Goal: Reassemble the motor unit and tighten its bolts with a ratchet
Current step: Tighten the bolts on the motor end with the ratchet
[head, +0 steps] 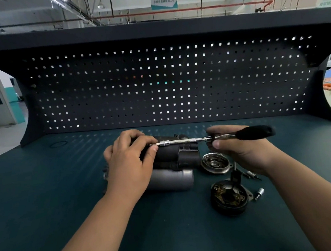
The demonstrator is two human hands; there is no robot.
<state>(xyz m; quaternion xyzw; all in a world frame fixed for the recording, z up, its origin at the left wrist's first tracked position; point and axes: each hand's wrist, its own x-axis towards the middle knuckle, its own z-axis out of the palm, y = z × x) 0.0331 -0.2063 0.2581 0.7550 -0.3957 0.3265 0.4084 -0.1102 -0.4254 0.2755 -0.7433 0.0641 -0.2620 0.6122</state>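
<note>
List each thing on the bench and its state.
ratchet, level above the motor unit
motor unit, lying on its side
left grip, pinches the ratchet's tip
right grip, holds the ratchet near its head
silver end cover, off, on the bench
black brush holder, off, on bench
loose socket, lying on bench
O-ring, lying loose

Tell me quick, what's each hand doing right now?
Left hand: closed, pinching the socket end of the ratchet at the motor unit.
Right hand: closed, gripping the ratchet near its head.
</note>
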